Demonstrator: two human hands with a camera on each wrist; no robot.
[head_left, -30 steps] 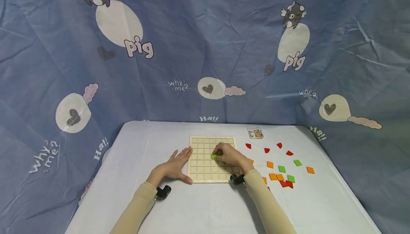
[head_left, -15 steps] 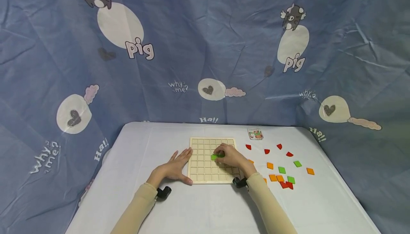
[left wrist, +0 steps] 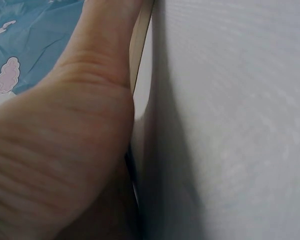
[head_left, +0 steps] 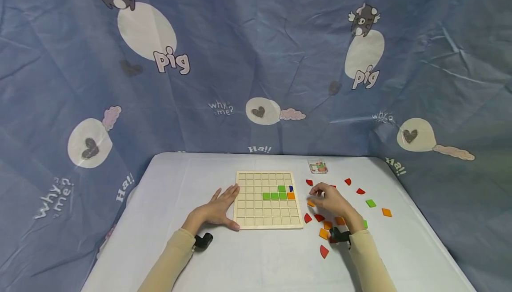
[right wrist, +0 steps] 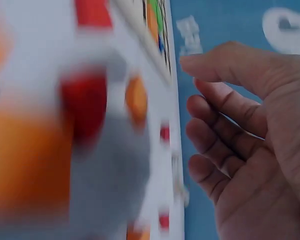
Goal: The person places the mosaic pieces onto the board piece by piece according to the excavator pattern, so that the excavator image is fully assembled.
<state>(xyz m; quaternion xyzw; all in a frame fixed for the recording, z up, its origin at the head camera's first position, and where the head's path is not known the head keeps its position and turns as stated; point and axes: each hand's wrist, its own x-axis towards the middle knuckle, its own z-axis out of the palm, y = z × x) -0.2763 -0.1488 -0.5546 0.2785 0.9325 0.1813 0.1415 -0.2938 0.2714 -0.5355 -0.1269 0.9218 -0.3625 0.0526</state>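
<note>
My left hand (head_left: pixel 216 208) lies with fingers spread at the left edge of a pale wooden grid board (head_left: pixel 249 223); the thumb is at its lower left corner. In the left wrist view, my left hand (left wrist: pixel 65 145) covers most of the board's edge (left wrist: pixel 140 45). Several green square tiles (head_left: pixel 274 196), an orange square tile (head_left: pixel 290 196) and a small blue piece (head_left: pixel 291 189) sit in the board's cells. Right of the board, my right hand (head_left: pixel 332 201) hovers over loose tiles, near an orange tile (head_left: pixel 310 203). In the right wrist view, its fingers (right wrist: pixel 205 135) are loosely bent around nothing.
Loose red quarter-round pieces (head_left: pixel 324 251), orange squares (head_left: pixel 386 212) and green squares (head_left: pixel 370 203) are scattered over the right side of the white-covered table (head_left: pixel 256 261). A printed card (head_left: pixel 318 166) lies at the back. A blue patterned cloth (head_left: pixel 224 74) hangs behind.
My right hand has released a green tile in the board and moved right, off the board to the loose pieces. Tiles it had covered now show. My left hand has stayed put.
</note>
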